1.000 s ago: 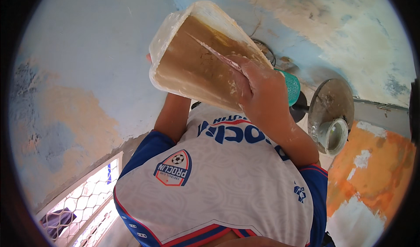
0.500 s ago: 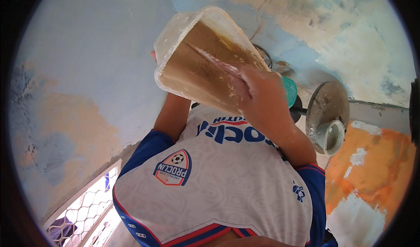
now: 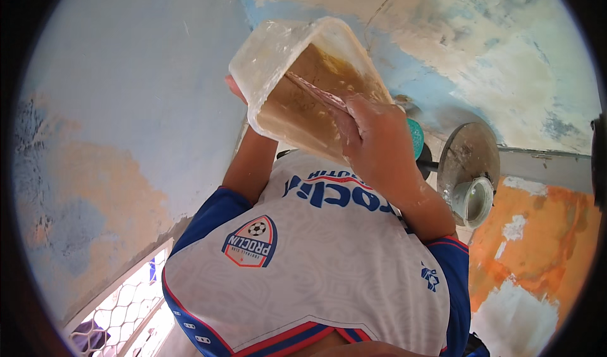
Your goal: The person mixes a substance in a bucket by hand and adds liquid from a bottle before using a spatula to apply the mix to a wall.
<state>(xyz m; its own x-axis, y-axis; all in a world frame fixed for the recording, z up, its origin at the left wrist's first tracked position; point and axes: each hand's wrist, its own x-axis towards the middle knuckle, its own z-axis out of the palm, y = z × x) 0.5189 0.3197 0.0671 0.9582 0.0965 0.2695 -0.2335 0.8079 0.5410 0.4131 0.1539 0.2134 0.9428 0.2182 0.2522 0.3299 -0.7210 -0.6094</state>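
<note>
Right now the right hand (image 3: 373,145) grips a thin scraper (image 3: 313,90) inside the tilted tub (image 3: 278,60), top middle. Left hand (image 3: 234,88) holds the tub from behind. Next, scoop carefully.

Left hand (image 3: 235,88) mostly hidden behind tub (image 3: 278,60), only edge showing. Scraper (image 3: 316,91) handle hidden under right hand (image 3: 373,148). Teal object (image 3: 415,139) behind right hand, kind unclear.

wall (image 3: 126,104): blue, worn patches | round metal pan (image 3: 469,161) | white cup (image 3: 473,200) | window grille (image 3: 120,313)
</note>
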